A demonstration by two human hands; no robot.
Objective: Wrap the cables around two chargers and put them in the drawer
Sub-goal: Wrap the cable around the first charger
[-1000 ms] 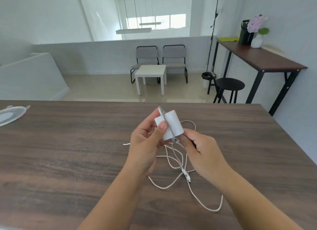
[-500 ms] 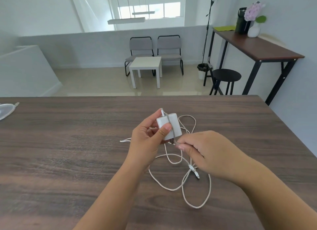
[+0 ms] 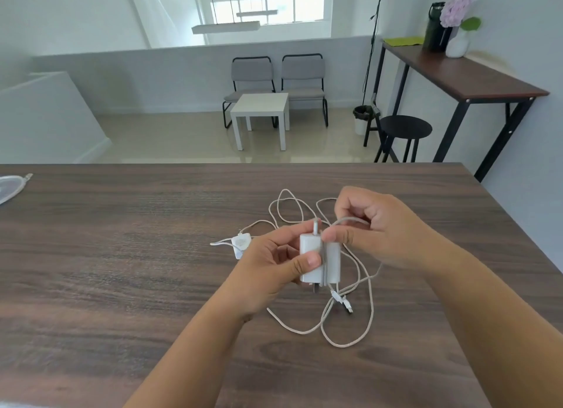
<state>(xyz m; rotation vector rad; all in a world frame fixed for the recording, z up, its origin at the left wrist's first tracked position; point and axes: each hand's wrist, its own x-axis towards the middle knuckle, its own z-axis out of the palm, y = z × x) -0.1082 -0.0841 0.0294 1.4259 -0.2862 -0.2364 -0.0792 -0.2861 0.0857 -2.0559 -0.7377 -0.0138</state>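
Note:
My left hand (image 3: 268, 264) grips a white charger block (image 3: 316, 260) above the middle of the dark wooden table (image 3: 122, 255). One turn of its white cable (image 3: 347, 325) runs down the block's face. My right hand (image 3: 374, 228) pinches that cable just above and right of the block, its top loop arching over my fingers. The rest of the cable lies in loose loops on the table beneath my hands. A second small white charger (image 3: 240, 244) lies flat on the table left of my left hand, its cable trailing off. No drawer is visible.
A clear pouch (image 3: 10, 187) lies at the table's far left edge. Beyond the table are a white side table (image 3: 262, 106), two grey chairs, a black stool (image 3: 405, 129) and a tall desk (image 3: 463, 75) with a vase and bottle on the right.
My right hand has risen from below the charger to above and right of it, carrying the cable up over the block. The second charger has come into view left of my left hand.

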